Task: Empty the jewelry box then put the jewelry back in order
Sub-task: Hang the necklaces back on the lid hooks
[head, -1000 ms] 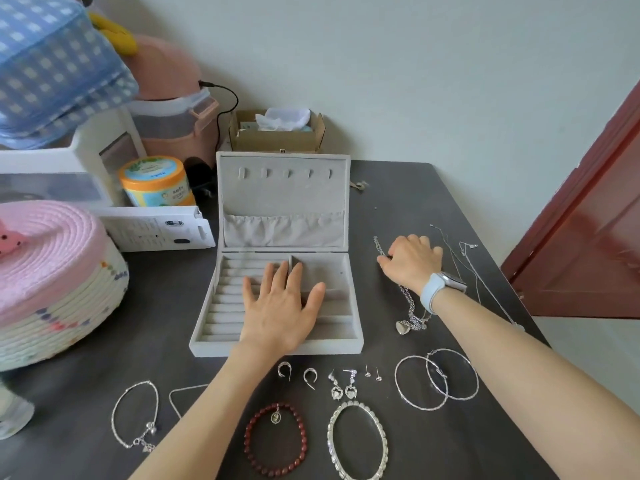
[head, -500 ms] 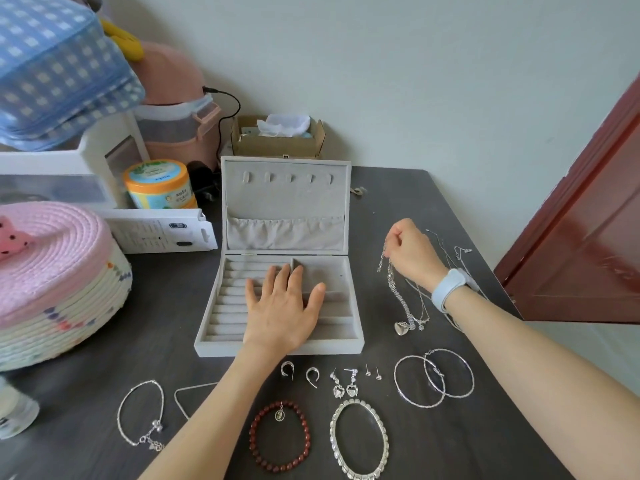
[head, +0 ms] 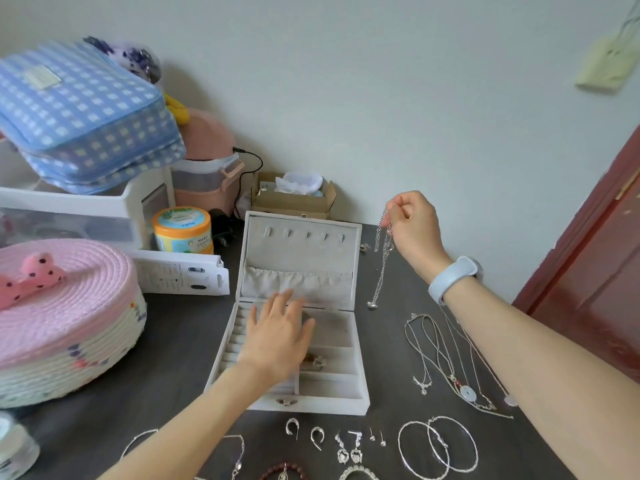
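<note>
A: What is the right hand [head: 414, 225] doing up there?

B: It is pinching the top of a silver necklace [head: 382, 261] between thumb and curled fingers, so the chain is hanging free beside the open lid, with its small pendant dangling just above the surface [head: 180, 341].

A: And the left hand [head: 278, 337]?

B: It is lying over the tray of the jewelry box [head: 301, 317] with the fingers spread and straight, gripping nothing. I judge it is steadying the box.

A: So the step is hanging that chain?

B: That is my reading. The hooks [head: 306, 233] are sitting in a row across the inside of the lid, with a gathered pocket [head: 298, 284] below them.

A: How should it go well?

B: Keeping the chain hanging straight so it is not twisting, bringing the held end to one hook, and letting the pendant drop into the pocket. The left hand should be bracing the box so the lid is not tipping back.

A: Anything in the way?

B: Other necklaces [head: 446, 362] are lying on the surface near the box, to its right, so the dangling pendant should be passing above them, not dragging through.
</note>
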`<state>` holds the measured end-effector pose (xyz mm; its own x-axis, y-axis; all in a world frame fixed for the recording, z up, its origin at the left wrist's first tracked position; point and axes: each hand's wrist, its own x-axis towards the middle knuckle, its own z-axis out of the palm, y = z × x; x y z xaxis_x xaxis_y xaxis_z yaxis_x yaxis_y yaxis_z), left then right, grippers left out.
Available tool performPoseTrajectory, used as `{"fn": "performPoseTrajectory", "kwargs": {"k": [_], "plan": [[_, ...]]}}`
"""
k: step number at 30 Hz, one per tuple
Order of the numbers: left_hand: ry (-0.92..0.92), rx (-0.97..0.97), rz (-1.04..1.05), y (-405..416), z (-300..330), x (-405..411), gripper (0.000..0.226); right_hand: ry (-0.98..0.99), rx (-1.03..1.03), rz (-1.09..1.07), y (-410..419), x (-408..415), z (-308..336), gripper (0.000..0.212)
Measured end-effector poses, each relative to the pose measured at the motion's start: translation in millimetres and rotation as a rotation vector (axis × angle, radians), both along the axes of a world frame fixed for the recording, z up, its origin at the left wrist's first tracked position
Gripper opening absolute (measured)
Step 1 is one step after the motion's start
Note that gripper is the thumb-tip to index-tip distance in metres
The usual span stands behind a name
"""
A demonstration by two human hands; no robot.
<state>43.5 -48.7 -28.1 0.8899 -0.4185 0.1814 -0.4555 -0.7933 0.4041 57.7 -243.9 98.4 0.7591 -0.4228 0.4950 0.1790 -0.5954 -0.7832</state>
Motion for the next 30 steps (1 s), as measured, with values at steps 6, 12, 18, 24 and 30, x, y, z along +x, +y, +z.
{"fn": "performPoseTrajectory", "kwargs": {"k": [6,12,18,24,30], "plan": [[-0.330,0.102,0.033,20,21,51,0.042,-0.139,0.286,0.079,45,36,36,0.024],[-0.538,0.186,0.035,30,5,67,0.047,-0.150,0.425,0.192,80,63,46,0.023],[-0.595,0.139,0.049,34,-2,67,0.035,-0.096,0.344,0.268,94,75,29,0.022],[-0.546,0.044,0.048,36,-6,66,0.029,0.042,0.018,0.339,96,83,12,0.015],[-0.562,-0.037,0.043,42,-11,71,0.022,0.215,-0.310,0.350,94,92,-14,0.023]]}}
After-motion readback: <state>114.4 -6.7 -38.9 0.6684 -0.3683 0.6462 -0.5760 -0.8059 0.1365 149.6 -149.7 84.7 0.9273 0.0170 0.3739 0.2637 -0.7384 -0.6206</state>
